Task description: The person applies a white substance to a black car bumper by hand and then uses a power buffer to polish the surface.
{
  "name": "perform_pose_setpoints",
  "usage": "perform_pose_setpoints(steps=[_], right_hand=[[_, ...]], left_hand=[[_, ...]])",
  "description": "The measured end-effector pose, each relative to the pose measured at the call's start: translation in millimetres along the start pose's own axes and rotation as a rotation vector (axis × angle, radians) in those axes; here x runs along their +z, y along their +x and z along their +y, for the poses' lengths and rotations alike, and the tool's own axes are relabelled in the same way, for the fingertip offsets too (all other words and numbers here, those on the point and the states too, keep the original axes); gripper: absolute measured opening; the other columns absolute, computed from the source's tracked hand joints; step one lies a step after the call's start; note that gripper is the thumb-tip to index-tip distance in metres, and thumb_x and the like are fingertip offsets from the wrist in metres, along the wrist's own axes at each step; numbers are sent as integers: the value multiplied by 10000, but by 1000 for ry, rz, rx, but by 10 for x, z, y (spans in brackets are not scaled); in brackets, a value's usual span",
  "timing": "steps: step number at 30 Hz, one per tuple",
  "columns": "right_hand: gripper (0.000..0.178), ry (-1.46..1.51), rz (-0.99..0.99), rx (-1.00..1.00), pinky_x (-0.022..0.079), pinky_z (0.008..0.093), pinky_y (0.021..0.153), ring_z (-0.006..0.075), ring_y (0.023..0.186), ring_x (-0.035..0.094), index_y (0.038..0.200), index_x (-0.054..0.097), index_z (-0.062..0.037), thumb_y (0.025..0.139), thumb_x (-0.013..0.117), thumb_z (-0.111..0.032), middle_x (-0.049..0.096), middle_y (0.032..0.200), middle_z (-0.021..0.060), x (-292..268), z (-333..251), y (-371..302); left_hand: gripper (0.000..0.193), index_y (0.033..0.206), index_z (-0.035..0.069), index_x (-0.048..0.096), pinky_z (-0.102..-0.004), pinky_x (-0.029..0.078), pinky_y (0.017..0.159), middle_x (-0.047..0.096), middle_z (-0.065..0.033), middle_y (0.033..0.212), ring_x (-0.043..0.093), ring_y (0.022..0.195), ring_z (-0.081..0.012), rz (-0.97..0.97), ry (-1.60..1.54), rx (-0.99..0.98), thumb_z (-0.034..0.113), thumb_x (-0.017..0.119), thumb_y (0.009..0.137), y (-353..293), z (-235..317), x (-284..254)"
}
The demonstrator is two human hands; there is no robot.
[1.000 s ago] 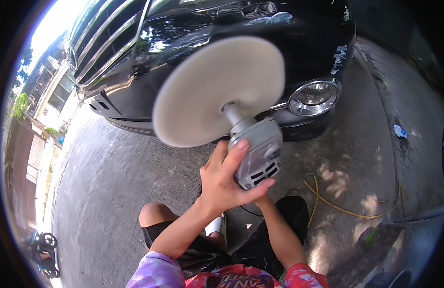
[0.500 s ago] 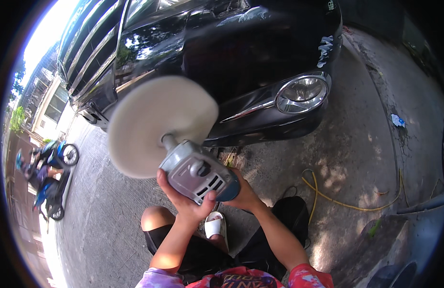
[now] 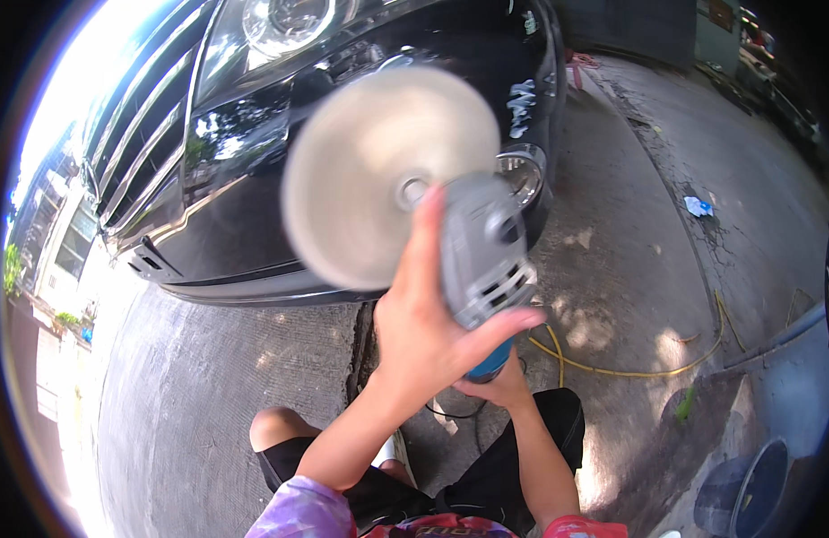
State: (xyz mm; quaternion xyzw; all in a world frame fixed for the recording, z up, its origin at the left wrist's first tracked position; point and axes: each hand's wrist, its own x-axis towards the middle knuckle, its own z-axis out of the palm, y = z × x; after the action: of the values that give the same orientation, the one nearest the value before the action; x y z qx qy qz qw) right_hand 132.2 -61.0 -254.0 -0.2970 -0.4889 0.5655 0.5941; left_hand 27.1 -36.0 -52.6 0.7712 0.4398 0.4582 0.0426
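Observation:
My left hand point(image 3: 423, 332) is wrapped around the grey head of a power polisher point(image 3: 479, 242), index finger stretched toward the pad. Below it, my right hand point(image 3: 504, 384) grips the blue rear of the tool, its fingers partly hidden. The polisher's big round white pad point(image 3: 342, 170) is blurred as if spinning. It stands in front of the black car bumper point(image 3: 235, 229); I cannot tell whether it touches. Behind the tool, the round fog light point(image 3: 522, 175) is partly covered. A white smear point(image 3: 520, 108) marks the bumper's right side.
The car's headlight point(image 3: 289, 22) and slatted grille point(image 3: 154, 99) are above left. A yellow hose point(image 3: 647, 370) curves over the concrete at right, near a dark bucket point(image 3: 759, 489). A black cord point(image 3: 459, 412) runs below my hands. A crumpled blue-white wrapper point(image 3: 698, 206) lies farther right.
The polisher has moved up and right, its pad now largely over the bumper. My view has shifted, bringing in the headlight. The motorbike at left has gone from view.

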Motion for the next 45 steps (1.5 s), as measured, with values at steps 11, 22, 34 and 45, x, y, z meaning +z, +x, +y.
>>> perform_pose_setpoints(steps=[11, 22, 34, 45], right_hand=[[553, 238, 94, 146, 520, 296, 791, 127, 861, 645, 1136, 609, -27, 647, 868, -18, 663, 950, 35, -652, -212, 41], [927, -233, -32, -73, 498, 396, 980, 262, 1091, 655, 1410, 420, -51, 650, 925, -220, 668, 1163, 126, 34, 16, -73], [948, -361, -100, 3, 516, 416, 964, 311, 1108, 664, 1409, 426, -54, 625, 930, -225, 669, 1176, 179, 188, -276, -16], [509, 88, 134, 63, 560, 309, 691, 156, 802, 673, 1116, 597, 10, 669, 840, -2, 678, 966, 81, -520, -416, -3]], left_hand=[[1135, 1609, 186, 166, -517, 536, 868, 637, -268, 1177, 656, 1035, -483, -219, 100, -75, 551, 793, 736, 597, 431, 740], [1141, 1598, 39, 124, -430, 505, 992, 602, -288, 1296, 651, 1153, -386, 105, -100, -66, 429, 814, 777, -243, -45, -102], [1253, 1605, 38, -17, -459, 310, 1147, 374, -269, 1480, 429, 1354, -361, 311, -225, -159, 569, 769, 786, -420, -137, -404], [1051, 1604, 169, 225, -519, 539, 819, 674, -292, 1050, 687, 922, -483, -77, -57, -5, 468, 775, 760, 676, 436, 590]])
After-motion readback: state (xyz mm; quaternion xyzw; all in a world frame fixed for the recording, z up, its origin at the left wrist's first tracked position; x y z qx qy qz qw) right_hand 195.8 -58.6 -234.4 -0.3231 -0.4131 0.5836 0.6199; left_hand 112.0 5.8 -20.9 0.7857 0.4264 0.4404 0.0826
